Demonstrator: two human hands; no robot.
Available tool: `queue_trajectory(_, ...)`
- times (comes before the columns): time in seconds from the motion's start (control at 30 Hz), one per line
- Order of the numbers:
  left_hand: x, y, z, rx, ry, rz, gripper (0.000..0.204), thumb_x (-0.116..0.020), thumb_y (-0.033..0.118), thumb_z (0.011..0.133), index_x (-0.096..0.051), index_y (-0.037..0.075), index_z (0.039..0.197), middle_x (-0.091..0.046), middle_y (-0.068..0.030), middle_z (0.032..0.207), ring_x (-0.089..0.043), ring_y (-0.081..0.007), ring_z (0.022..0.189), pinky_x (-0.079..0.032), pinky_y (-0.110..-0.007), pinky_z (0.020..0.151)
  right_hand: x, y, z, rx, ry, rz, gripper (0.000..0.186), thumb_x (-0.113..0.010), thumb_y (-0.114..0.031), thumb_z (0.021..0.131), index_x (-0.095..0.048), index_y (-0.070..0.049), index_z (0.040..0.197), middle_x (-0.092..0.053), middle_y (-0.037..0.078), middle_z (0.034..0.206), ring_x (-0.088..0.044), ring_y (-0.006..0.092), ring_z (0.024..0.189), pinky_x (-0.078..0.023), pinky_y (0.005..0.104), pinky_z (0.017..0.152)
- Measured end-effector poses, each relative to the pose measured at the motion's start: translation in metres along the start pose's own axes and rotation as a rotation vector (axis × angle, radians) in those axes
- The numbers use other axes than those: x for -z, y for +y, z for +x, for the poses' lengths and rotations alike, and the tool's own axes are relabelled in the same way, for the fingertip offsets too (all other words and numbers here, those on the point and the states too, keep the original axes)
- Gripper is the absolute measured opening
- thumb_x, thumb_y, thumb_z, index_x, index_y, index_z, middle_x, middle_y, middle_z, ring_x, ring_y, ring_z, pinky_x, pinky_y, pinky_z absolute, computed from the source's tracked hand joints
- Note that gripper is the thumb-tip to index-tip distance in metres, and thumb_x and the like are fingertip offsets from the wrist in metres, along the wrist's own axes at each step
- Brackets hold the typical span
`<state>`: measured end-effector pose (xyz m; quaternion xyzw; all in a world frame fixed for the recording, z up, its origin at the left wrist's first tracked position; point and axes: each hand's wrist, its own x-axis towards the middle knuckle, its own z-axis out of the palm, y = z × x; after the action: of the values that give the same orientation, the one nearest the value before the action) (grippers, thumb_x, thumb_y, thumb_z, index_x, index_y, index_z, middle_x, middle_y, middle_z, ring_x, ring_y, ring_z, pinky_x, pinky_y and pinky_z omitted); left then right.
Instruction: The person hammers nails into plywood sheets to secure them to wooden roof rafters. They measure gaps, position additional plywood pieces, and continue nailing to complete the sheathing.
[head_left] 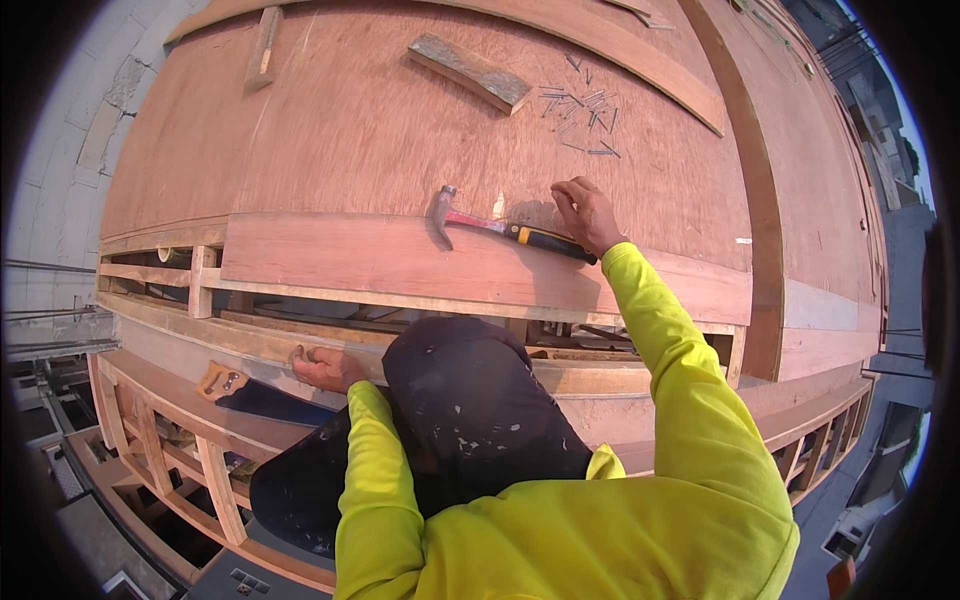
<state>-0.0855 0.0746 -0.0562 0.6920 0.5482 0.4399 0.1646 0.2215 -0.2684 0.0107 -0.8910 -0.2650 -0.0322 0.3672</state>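
Head view: by the red-and-black metal claw hammer (520, 234), the right hand (588, 214) half-curls, holding unclear; the left hand (330, 369) looks loose, empty. A bump could drop the hammer.

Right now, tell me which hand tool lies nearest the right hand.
The red-necked claw hammer with black-yellow handle lies beside the right hand; the wooden-handled, dark-bladed saw lies beside the left hand.

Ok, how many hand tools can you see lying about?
2: a claw hammer on the plywood, next to the right hand, and a handsaw lower left of the left hand. More may be hidden from view.
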Motion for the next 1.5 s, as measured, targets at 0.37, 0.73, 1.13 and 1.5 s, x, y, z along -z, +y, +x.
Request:
queue_trajectory(0.37, 0.001, 0.015, 0.001, 0.1, -0.002, 0.03, 0.034, -0.051, 0.018, 0.095, -0.054, -0.007, 0.118, -0.055, -0.0247, 0.12, -0.057, -0.0382, 0.106, -0.047, -0.044, 0.092, 0.0, 0.121, 0.138, -0.007, -0.083, -0.475, 0.029, -0.059, -0.013, 0.091, -0.071, -0.009, 0.118, -0.066, 0.017, 0.101, -0.066, 0.0361, 0.095, -0.052, 0.0427, 0.085)
queue_trajectory(0.73, -0.026, 0.02, 0.005, -0.203, -0.093, -0.279, 0.022, -0.062, 0.007, 0.088, -0.066, -0.004, 0.107, -0.063, -0.0163, 0.105, -0.063, -0.0281, 0.093, -0.052, -0.039, 0.08, -0.011, -0.003, 0.085, 0.293, 0.062, 0.008, 0.01, -0.061, -0.007, 0.092, -0.064, 0.001, 0.097, -0.067, 0.016, 0.089, -0.066, 0.0336, 0.077, -0.053, 0.039, 0.067)
queue_trajectory(1.13, -0.017, 0.108, -0.021, -0.805, -0.76, -0.312, 0.022, -0.068, -0.006, 0.081, -0.073, 0.0, 0.102, -0.066, -0.0125, 0.096, -0.064, -0.0254, 0.089, -0.053, -0.034, 0.076, -0.119, -0.148, -0.042, 0.195, -0.185, 0.534, 0.021, -0.071, -0.015, 0.079, -0.065, 0.002, 0.09, -0.064, 0.021, 0.086, -0.063, 0.0413, 0.082, -0.05, 0.0478, 0.072)
queue_trajectory(1.5, -0.074, 0.054, 0.055, -0.09, -0.403, -0.395, 0.013, -0.072, 0.004, 0.081, -0.074, 0.0, 0.093, -0.069, -0.0104, 0.095, -0.066, -0.0208, 0.09, -0.053, -0.033, 0.084, -0.054, -0.044, -0.024, 0.136, -0.265, -0.265, 0.039, -0.068, -0.017, 0.086, -0.059, -0.004, 0.121, -0.058, 0.016, 0.111, -0.056, 0.0353, 0.105, -0.047, 0.0456, 0.089)
